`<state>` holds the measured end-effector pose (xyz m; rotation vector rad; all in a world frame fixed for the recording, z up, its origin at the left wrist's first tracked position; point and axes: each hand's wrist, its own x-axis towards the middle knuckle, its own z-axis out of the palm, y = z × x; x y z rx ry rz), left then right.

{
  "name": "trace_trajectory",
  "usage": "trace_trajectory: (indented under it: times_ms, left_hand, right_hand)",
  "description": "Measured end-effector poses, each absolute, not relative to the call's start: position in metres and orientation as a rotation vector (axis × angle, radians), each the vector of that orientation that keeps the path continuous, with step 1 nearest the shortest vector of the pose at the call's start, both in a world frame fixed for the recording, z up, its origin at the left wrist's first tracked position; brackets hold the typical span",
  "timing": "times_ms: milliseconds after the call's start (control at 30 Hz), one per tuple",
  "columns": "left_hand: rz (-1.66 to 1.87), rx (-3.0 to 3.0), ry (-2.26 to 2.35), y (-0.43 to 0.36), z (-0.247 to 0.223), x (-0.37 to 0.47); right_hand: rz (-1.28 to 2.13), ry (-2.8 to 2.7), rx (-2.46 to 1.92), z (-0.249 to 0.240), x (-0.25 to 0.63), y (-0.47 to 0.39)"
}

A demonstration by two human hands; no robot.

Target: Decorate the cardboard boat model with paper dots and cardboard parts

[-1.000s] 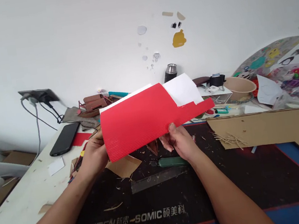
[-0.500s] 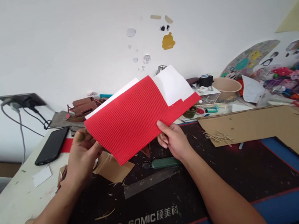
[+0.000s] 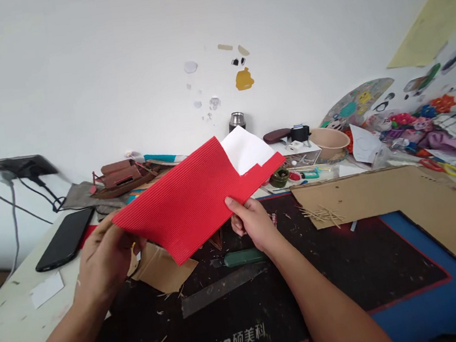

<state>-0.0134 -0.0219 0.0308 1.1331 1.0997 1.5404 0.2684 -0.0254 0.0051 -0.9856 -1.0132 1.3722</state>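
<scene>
Tilted more steeply, red ribbed sheet [image 3: 185, 199], notched, curved

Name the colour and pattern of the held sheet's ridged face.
The ridged face is red with fine parallel lines; head view shows it best.

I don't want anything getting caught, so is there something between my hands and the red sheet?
Nothing visible is. The right hand grips the red sheet directly at its lower edge. The left hand is at the sheet's left corner with nothing seen between, though its fingertips are partly hidden there.
</scene>
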Motion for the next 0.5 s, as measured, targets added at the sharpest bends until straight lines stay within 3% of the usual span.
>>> trace_trajectory:
  times_ms: [267,500]
  left_hand:
    - [1.523,1.022,1.05,-0.016,0.03,-0.017]
    - [1.303,1.117,1.395,-0.026,0.031,-0.017]
  right_hand:
    - [1.406,-1.09,-0.993,0.003,0.27,-0.026]
    - [1.383,-1.204,-1.047,0.0,0.269,-0.027]
